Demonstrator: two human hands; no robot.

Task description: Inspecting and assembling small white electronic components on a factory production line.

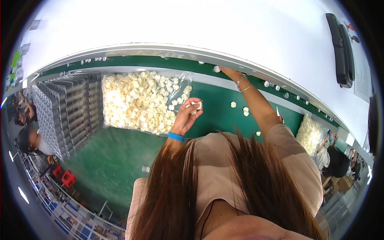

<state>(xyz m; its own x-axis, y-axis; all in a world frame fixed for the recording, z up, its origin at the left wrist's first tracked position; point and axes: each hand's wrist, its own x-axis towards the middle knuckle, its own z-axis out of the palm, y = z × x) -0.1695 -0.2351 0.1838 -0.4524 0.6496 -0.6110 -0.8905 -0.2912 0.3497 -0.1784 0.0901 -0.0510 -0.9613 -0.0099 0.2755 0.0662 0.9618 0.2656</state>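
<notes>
My left hand (188, 114), with a blue band at the wrist, is closed around small cream-white rounded pieces (195, 106) over the green table, beside the open end of a clear plastic bag (185, 77). Many loose cream-white pieces (138, 100) fill that bag. My right arm stretches forward, a bracelet at its wrist. Only the back part of my right hand (229, 72) shows at the green strip; the white ledge hides its fingers. A small white round piece (217, 69) lies on the strip next to it.
Stacked grey moulded trays (72, 112) stand left of the bag. Several loose pieces (245, 111) lie on the green tabletop (216, 94), with red-handled scissors (281, 117) at the right. Overhead, a white ledge (168, 49) crosses above the strip. Other people sit at both sides.
</notes>
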